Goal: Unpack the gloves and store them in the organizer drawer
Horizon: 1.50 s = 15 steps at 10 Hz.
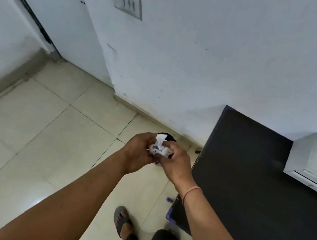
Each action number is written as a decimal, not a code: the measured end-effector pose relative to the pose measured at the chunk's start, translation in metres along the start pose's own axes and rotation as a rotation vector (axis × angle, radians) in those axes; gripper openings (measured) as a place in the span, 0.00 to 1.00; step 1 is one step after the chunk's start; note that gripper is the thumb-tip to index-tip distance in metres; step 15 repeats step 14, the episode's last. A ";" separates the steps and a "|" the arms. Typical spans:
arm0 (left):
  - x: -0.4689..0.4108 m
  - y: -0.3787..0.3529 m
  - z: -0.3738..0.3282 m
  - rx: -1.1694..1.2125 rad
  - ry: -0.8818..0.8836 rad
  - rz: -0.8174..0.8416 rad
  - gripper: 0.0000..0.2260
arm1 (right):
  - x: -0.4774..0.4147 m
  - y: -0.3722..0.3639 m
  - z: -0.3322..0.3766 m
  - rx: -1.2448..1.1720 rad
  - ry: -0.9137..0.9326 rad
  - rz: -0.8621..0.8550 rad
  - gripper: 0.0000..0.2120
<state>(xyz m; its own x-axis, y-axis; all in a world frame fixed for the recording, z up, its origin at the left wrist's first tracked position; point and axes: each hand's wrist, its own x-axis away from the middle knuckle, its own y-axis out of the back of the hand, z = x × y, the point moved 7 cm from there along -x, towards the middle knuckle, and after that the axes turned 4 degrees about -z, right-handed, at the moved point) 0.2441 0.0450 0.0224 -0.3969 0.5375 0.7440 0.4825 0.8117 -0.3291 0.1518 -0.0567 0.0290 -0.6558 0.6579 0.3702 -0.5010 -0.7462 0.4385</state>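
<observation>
Both bare forearms reach forward; left hand (139,152) and right hand (173,162) pressed together around crumpled white wrapper wad (159,148), fingers curled on it. Round black bin (168,137) directly below hands. White plastic organizer drawer (313,164) on black counter (247,187), well right of right hand. Gloves not visible. Risk: wad misses bin and lands on beige floor tiles (48,122); glove possibly trapped inside wad, discarded.

Crumpled white packaging (159,148) with small purple and grey print, balled up and pressed between both hands above the tiled floor, left of the black desk (257,188). One white corner sticks up out of the wad. Whether gloves are inside can't be told. White organizer (314,160) sits on the desk's far right, against the wall, one compartment open and facing forward.
</observation>
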 end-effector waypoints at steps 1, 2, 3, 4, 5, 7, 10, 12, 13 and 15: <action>-0.022 -0.006 -0.019 -0.145 0.072 0.057 0.18 | -0.019 0.013 0.000 -0.091 -0.067 -0.230 0.09; -0.048 0.003 -0.034 -0.219 0.067 -0.035 0.18 | -0.036 0.023 -0.008 -0.163 -0.177 -0.331 0.09; -0.097 0.029 -0.053 -0.309 0.052 -0.209 0.15 | -0.074 0.023 -0.037 -0.253 -0.337 -0.414 0.06; -0.132 0.044 -0.057 -0.360 0.072 -0.239 0.14 | -0.105 0.008 -0.059 -0.353 -0.428 -0.407 0.05; -0.191 0.063 -0.059 -0.429 0.105 -0.260 0.14 | -0.159 -0.030 -0.099 -0.464 -0.590 -0.359 0.10; -0.316 0.087 -0.036 -0.557 0.184 -0.255 0.15 | -0.243 -0.098 -0.171 -0.499 -0.771 -0.400 0.11; -0.464 0.128 0.024 -0.746 0.264 -0.199 0.15 | -0.328 -0.191 -0.294 -0.410 -0.934 -0.342 0.25; -0.474 0.142 0.025 -0.815 0.283 -0.159 0.16 | -0.321 -0.184 -0.288 -0.514 -0.995 -0.517 0.18; -0.455 0.136 -0.002 -0.848 0.235 -0.152 0.17 | -0.309 -0.161 -0.258 -0.466 -0.966 -0.584 0.15; -0.436 0.130 -0.022 -0.846 0.201 -0.143 0.19 | -0.298 -0.150 -0.228 -0.464 -0.931 -0.564 0.12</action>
